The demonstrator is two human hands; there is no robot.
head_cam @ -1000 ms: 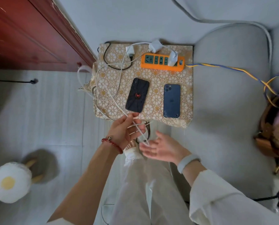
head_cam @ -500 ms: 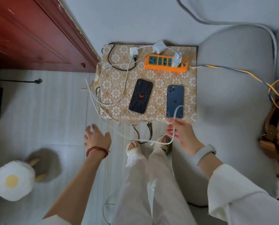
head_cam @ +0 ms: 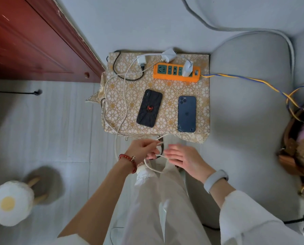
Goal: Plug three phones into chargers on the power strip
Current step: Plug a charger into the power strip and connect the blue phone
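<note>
An orange power strip (head_cam: pixel 176 77) lies at the back of a small table with a gold flower-pattern cloth (head_cam: pixel 167 87). One white charger (head_cam: pixel 187 68) stands plugged into the strip; two more white chargers (head_cam: pixel 168 54) lie loose behind it. A black phone with a red spider (head_cam: pixel 149 108) and a blue phone (head_cam: pixel 187 114) lie face down, with no cable in either. White cables (head_cam: pixel 124 96) trail off the table's left side. My left hand (head_cam: pixel 141 149) pinches a white cable just below the table's front edge. My right hand (head_cam: pixel 182 157) is beside it, fingers straight, touching the cable loop.
A red wooden door (head_cam: pixel 33 38) is at the left. A grey sofa cushion (head_cam: pixel 250 121) lies right of the table. The strip's yellow-blue cord (head_cam: pixel 253 80) runs right. A fried-egg plush stool (head_cam: pixel 10 203) stands on the floor at lower left. My legs are below my hands.
Both hands came back together in front of the table. My left hand rose from the floor side and took the white cable; my right hand moved left and let go of its loop.
</note>
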